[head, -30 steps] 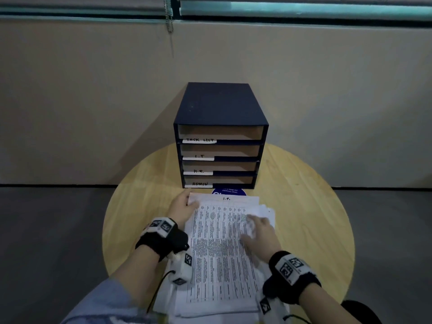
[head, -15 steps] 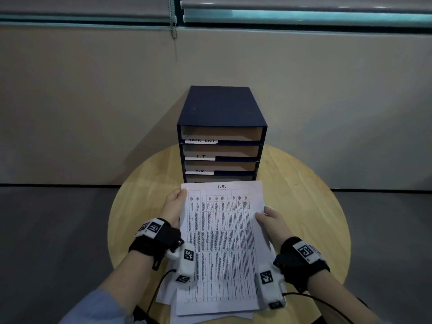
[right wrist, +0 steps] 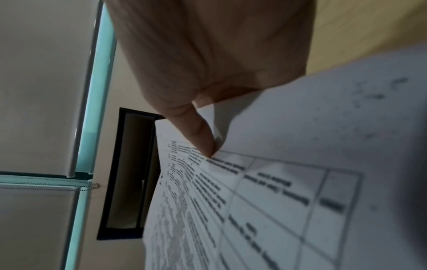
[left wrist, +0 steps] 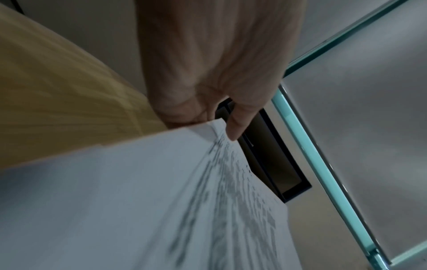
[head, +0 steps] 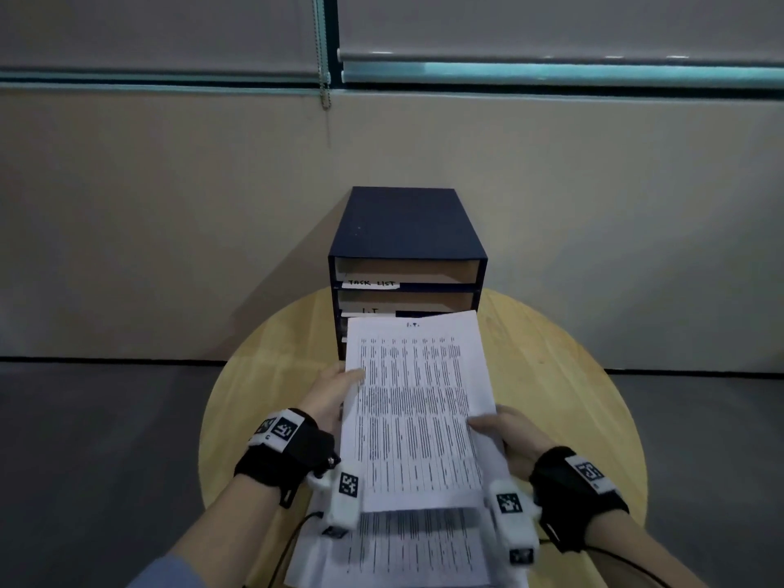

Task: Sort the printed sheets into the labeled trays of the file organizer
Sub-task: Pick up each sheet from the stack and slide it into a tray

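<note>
A printed sheet (head: 418,409) headed "I.T." with a table of text is lifted off the table, its far edge just in front of the dark blue file organizer (head: 405,231). My left hand (head: 333,394) pinches its left edge, thumb on top. On the right edge my right hand (head: 502,435) pinches the sheet the same way. The organizer's top tray is labeled "TASK LIST" (head: 371,283), the one below "I.T." (head: 370,310); the lower trays are hidden behind the sheet. The wrist views show the sheet (left wrist: 161,201) (right wrist: 289,182) under each thumb, facing the organizer (left wrist: 275,155) (right wrist: 129,175).
A stack of more printed sheets (head: 407,549) lies on the round wooden table (head: 564,375) at its near edge, under my wrists. A beige wall stands behind the organizer, with grey floor on both sides.
Both hands picked the top sheet off the stack and raised it. It has moved forward and up, so its far edge now covers the organizer's lower trays.
</note>
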`<state>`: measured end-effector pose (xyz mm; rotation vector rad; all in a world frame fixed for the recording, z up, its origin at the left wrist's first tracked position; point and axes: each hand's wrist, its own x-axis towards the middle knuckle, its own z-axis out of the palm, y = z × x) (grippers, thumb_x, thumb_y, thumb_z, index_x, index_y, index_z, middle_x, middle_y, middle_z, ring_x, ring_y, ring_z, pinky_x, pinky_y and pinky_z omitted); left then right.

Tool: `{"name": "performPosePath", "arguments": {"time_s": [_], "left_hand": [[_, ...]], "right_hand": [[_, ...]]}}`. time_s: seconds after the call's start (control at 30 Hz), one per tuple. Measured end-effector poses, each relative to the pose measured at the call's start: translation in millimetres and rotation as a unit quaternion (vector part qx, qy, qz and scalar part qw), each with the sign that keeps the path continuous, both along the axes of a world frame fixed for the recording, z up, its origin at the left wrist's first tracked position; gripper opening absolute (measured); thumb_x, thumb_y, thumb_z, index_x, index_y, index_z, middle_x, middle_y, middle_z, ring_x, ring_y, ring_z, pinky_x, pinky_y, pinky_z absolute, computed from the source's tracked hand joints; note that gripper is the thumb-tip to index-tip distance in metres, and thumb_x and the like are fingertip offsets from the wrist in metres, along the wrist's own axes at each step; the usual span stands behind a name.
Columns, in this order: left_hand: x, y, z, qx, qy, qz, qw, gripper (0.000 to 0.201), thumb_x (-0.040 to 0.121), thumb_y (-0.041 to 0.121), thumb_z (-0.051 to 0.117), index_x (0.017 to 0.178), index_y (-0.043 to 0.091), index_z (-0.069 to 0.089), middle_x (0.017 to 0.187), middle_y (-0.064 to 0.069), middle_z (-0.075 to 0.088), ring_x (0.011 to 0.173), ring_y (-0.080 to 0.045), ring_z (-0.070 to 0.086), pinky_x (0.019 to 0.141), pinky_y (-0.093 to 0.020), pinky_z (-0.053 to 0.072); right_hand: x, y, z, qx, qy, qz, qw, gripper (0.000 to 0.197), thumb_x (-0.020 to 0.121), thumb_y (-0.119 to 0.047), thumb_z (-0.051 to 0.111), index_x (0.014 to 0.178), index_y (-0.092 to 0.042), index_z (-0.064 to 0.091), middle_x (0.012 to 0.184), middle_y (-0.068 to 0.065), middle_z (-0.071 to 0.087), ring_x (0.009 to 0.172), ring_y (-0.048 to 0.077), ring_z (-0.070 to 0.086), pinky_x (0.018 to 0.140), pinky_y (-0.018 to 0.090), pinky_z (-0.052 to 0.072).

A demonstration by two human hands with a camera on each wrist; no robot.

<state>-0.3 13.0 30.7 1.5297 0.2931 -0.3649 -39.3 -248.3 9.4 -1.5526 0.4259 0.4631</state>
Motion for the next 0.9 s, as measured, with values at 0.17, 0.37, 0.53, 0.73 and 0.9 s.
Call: {"name": "performPosePath", "arguments": {"time_s": [0.17, 0.37, 0.53, 0.73, 0.9], "left_hand": [[-5, 9, 3, 0.001, -0.023, -0.037, 0.999, 0.024, 0.094, 0.023, 0.055, 0.115, 0.012, 0.063, 0.106, -0.008, 0.073, 0.092, -0.023, 0.069, 0.082, -0.038, 0.054], [0, 22, -2, -0.011, 0.043, -0.087, 0.995, 0.027, 0.097, 0.017, 0.051, 0.119, 0.004, 0.059, 0.097, -0.015, 0.071, 0.062, -0.018, 0.07, 0.053, -0.025, 0.056], [31, 5, -6, -0.044, 0.031, -0.028, 0.998, 0.029, 0.101, 0.014, 0.042, 0.121, -0.003, 0.054, 0.089, -0.015, 0.07, 0.054, -0.013, 0.066, 0.053, -0.022, 0.055], [91, -13, 6, -0.15, 0.024, 0.113, 0.982, 0.037, 0.094, 0.007, 0.053, 0.129, -0.002, 0.046, 0.095, -0.013, 0.065, 0.078, -0.016, 0.067, 0.056, -0.021, 0.058], [127, -28, 30, -0.229, -0.01, 0.136, 0.964, 0.043, 0.097, -0.009, 0.036, 0.14, -0.009, 0.03, 0.139, -0.028, 0.044, 0.128, -0.035, 0.048, 0.108, -0.038, 0.04]], "right_hand": [[55, 1, 11, -0.075, 0.006, 0.039, 0.996, 0.029, 0.085, -0.013, 0.06, 0.111, 0.001, 0.059, 0.111, 0.015, 0.065, 0.104, 0.033, 0.062, 0.104, 0.052, 0.045], [106, -15, 14, -0.062, 0.019, 0.016, 0.998, 0.047, 0.063, -0.033, 0.079, 0.1, -0.008, 0.064, 0.099, 0.014, 0.065, 0.089, 0.028, 0.054, 0.081, 0.038, 0.044], [82, -7, 35, -0.097, 0.047, 0.085, 0.991, 0.025, 0.084, -0.024, 0.069, 0.103, -0.007, 0.066, 0.089, 0.011, 0.072, 0.06, 0.019, 0.066, 0.053, 0.023, 0.044], [132, 8, 33, 0.086, 0.017, -0.14, 0.986, 0.011, 0.091, 0.0, 0.057, 0.081, 0.005, 0.056, 0.047, 0.01, 0.064, 0.039, 0.015, 0.062, 0.039, 0.02, 0.049], [169, 33, 44, 0.241, -0.036, -0.193, 0.95, 0.019, 0.097, 0.007, 0.038, 0.084, 0.001, 0.051, 0.108, 0.023, 0.06, 0.112, 0.027, 0.06, 0.092, 0.032, 0.051]]}}
